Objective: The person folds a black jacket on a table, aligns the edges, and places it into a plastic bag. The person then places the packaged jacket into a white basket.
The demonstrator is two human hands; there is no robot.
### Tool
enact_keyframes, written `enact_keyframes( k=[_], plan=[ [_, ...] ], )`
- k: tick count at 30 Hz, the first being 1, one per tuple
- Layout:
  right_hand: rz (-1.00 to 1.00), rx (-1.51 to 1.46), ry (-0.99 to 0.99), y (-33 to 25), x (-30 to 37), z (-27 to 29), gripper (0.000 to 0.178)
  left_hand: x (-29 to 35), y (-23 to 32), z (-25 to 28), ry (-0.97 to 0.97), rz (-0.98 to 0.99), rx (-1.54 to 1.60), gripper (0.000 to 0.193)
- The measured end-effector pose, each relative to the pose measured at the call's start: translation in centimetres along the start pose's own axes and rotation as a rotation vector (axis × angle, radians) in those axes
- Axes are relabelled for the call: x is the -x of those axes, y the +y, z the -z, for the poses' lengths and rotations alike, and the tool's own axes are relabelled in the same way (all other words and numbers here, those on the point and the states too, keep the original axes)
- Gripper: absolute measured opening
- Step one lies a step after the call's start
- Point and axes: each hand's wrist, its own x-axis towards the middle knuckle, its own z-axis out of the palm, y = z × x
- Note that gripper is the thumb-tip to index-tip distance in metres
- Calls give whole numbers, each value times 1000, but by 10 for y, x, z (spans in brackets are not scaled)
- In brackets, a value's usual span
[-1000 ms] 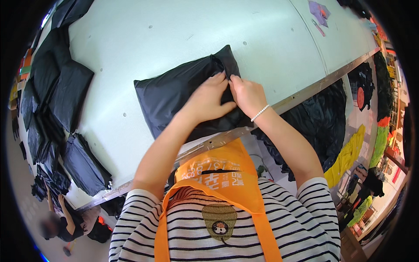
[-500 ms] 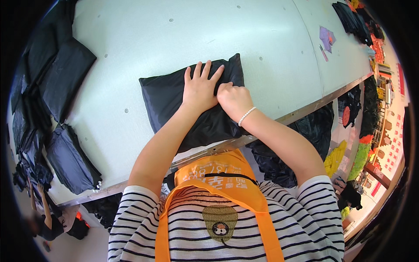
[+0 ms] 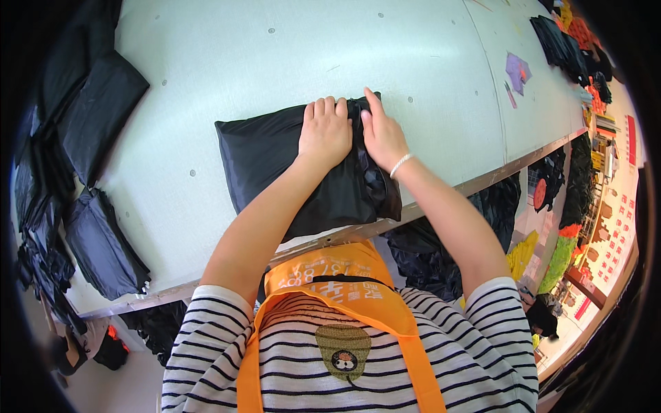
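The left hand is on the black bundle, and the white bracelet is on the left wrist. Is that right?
Not quite: the head view shows the white bracelet on the right wrist. The left hand is on the black bundle.

A workshop: a broad pale worktable (image 3: 441,76), black fabric (image 3: 107,244) stacked on it, an orange apron (image 3: 323,265) worn

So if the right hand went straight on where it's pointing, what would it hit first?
Probably nothing loose: past the far edge of the black bundle, the right hand has a line that looks free over the pale tabletop as far as the picture shows; its height is unclear.
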Motion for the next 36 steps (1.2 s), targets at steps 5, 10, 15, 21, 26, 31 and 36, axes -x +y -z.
enact_keyframes(
  k=[5,10,15,21,26,31,36],
  plan=[
    [-418,-471,-385,6,-50,4,45,-5,0,-1,-69,0,-33,39],
    [-514,-611,-357,5,-47,9,35,-11,-7,-5,-17,165,226,35],
    [-526,-628,-379,5,-49,13,26,-24,-10,-12,-38,291,333,30],
    [-488,-582,-135,7,-41,2,18,-45,-11,-10,-225,426,314,31],
    [-408,-469,17,-1,-36,-3,12,-72,-30,-7,-487,430,260,35],
    [-321,-587,-70,8,-29,8,10,-75,-11,-9,-461,394,146,30],
    [-271,-471,-144,10,-7,18,7,-71,-8,-17,-391,391,137,25]
  ],
)
